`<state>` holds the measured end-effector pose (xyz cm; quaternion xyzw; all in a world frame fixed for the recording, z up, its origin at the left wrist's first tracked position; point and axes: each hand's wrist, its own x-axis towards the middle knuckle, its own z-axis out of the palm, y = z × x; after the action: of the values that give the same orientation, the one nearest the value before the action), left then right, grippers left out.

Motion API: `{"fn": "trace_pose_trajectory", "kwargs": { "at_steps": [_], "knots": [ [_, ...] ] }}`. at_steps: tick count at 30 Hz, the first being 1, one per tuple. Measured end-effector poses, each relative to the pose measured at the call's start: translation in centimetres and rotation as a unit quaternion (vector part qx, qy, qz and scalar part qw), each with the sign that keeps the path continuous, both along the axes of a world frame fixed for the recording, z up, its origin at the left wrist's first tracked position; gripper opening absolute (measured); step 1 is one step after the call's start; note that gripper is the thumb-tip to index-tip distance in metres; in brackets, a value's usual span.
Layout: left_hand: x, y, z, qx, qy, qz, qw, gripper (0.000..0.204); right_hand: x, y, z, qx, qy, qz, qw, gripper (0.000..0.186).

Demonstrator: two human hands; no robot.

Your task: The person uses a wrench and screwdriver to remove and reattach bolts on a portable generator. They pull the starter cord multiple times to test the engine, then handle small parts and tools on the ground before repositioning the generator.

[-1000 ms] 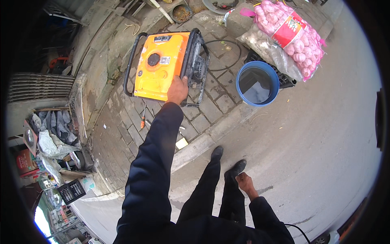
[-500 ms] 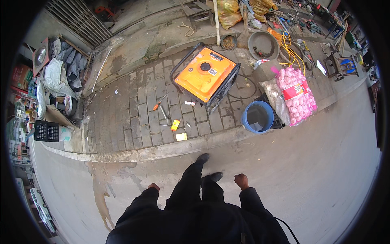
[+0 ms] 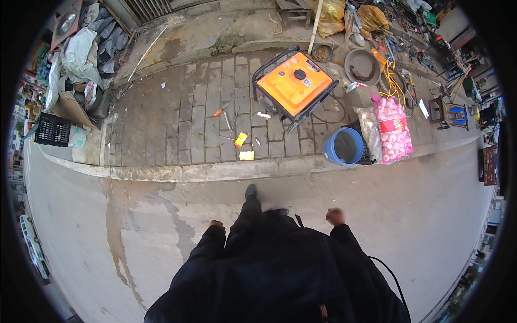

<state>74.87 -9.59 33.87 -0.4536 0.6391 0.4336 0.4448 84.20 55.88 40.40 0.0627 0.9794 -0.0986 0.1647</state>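
Observation:
An orange generator [image 3: 291, 86] in a black tube frame stands on the paving ahead of me, with a screwdriver [image 3: 221, 110], metal tools and small yellow packages [image 3: 241, 139] lying to its left. A blue bucket [image 3: 344, 146] stands by the curb, beside a pink mesh sack [image 3: 393, 134] of bulbs and a pale sack. My left hand [image 3: 216, 225] hangs by my body, small and partly hidden by the sleeve. My right hand [image 3: 335, 216] is out to my right, smeared by motion. Neither is at any of these things; their fingers cannot be made out.
My feet are on the road below a low curb [image 3: 215, 171]. At left are a pile of sheeting [image 3: 81, 59] and a black crate [image 3: 51, 129]. Stools [image 3: 447, 113], basins [image 3: 363, 67], a yellow cord and bagged clutter line the back and right. A white car [image 3: 31, 239] is at far left.
My left hand has let go of the generator's frame and dropped to my side. The view has drawn back and tilted up, so the generator and bucket appear smaller and farther away.

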Motion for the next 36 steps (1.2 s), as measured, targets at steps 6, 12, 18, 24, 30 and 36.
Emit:
{"fn": "trace_pose_trajectory", "kwargs": {
  "at_steps": [6, 12, 18, 24, 30, 36],
  "knots": [
    [-7.1, 0.6, 2.3, 0.075, 0.074, 0.194, 0.975, 0.023, 2.3, -1.3, -1.7, -0.008, -0.119, -0.086, 0.989, 0.014],
    [-10.4, -0.8, 5.4, 0.063, 0.082, 0.187, 0.977, 0.024, 0.4, -4.6, 1.2, -0.05, -0.107, -0.092, 0.989, 0.021],
    [-10.7, -3.2, 5.7, 0.092, 0.068, 0.254, 0.96, 0.021, -6.0, -9.8, 6.8, -0.435, -0.122, -0.497, 0.741, 0.034],
    [-10.2, -3.2, 5.6, 0.03, 0.097, 0.308, 0.946, 0.018, -7.9, -10.5, 4.0, -0.364, -0.121, -0.367, 0.848, 0.033],
    [-7.8, -3.4, 1.7, 0.076, 0.112, 0.147, 0.98, 0.02, -9.6, -10.8, 4.3, -0.349, -0.072, -0.342, 0.869, 0.034],
    [-5.1, -5.5, -4.2, 0.123, 0.297, -0.169, 0.932, 0.022, -11.1, -13.0, 7.9, -0.358, -0.122, -0.442, 0.813, 0.033]
  ]
}}
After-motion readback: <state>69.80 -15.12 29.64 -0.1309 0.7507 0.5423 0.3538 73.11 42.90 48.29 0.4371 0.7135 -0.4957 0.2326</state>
